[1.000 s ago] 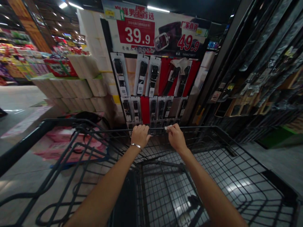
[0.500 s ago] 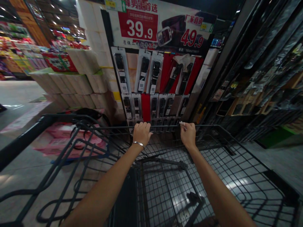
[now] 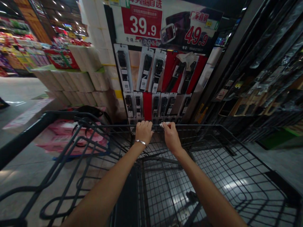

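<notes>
My left hand (image 3: 144, 132), with a silver bracelet at the wrist, is wrapped over the far top rim of a black wire shopping cart (image 3: 201, 126). Just right of it, my right hand (image 3: 171, 135) is closed on a small white cloth or tissue (image 3: 163, 125), pinched between thumb and fingers against the same rim. The two hands are a short gap apart. Under my forearms the wire basket shows a folded frame and the floor through its mesh.
Packaged belts (image 3: 146, 69) hang on a rack beyond the cart, under a price sign (image 3: 142, 23). Stacked paper rolls (image 3: 71, 82) and pink packages (image 3: 71, 138) stand at the left. Dark hanging goods (image 3: 267, 72) and a green box (image 3: 276, 137) are at the right.
My right hand has moved left along the rim, closer to my left hand, with the white piece still in it. My left hand stays on the rim. The view has shifted slightly.
</notes>
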A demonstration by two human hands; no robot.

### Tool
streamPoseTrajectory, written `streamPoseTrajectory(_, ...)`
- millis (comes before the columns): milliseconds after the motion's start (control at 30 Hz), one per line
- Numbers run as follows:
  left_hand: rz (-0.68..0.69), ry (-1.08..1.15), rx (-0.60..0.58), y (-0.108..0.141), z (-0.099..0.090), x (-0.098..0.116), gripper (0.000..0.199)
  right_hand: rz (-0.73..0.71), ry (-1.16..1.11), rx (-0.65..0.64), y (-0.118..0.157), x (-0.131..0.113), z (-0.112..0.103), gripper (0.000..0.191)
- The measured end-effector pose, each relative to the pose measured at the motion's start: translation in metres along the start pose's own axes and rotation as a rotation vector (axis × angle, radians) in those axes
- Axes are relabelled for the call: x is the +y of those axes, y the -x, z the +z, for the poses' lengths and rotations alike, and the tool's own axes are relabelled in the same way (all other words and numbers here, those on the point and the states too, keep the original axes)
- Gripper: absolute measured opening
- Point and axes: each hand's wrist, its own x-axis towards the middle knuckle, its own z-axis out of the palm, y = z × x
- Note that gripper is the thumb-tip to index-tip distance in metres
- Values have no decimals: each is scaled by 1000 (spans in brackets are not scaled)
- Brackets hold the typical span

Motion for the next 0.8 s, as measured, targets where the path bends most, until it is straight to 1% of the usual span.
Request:
streamPoseTrajectory(133, 16, 31, -1, 1, 0, -2, 23, -72, -28, -61, 6, 8, -2, 39)
streamPoseTrajectory(300, 18, 54, 11, 1, 2, -3, 25, -139, 71, -180, 21, 19, 6, 35)
streamPoseTrajectory(433, 4, 64, 10, 0, 3, -3, 24, -122, 121, -207, 34, 28, 17, 34)
streamPoseTrajectory(533, 0, 61, 19, 0, 4, -3, 24, -76, 135, -261, 47, 37, 21, 34)
streamPoseTrajectory(633, 4, 57, 24, 0, 4, -3, 24, -33, 174, -358, 58, 45, 20, 36)
streamPoseTrajectory(700, 10, 46, 22, 0, 3, -2, 24, -26, 208, -403, 59, 45, 16, 36)
streamPoseTrajectory(733, 12, 40, 20, 0, 3, -2, 25, -30, 219, -397, 57, 43, 14, 35)
streamPoseTrajectory(800, 12, 34, 19, 0, 2, -2, 26, -58, 216, -321, 48, 36, 10, 33)
